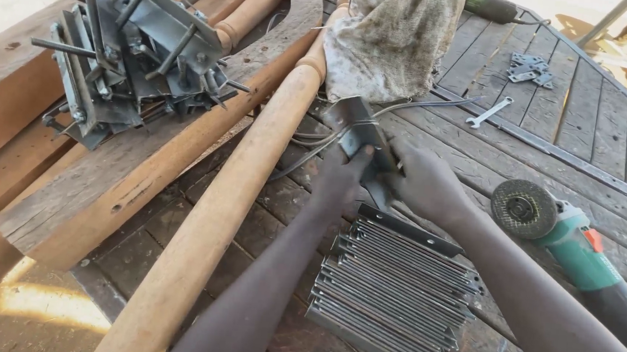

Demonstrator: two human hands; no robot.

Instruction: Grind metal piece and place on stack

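Crowding the stacked metal strips [393,292]: turned wooden post [216,206] lying left, angle grinder [566,238] lying right, cloth [393,38] lying beyond; leaving bare desk [604,123] planks open far right, beyond grinder.

Both hands [383,177] meet, fingers curled (arms outstretched)

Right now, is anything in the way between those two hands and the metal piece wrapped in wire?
Nothing visible: the left hand and right hand already grip the wire-wrapped metal piece, above the stack of metal strips.
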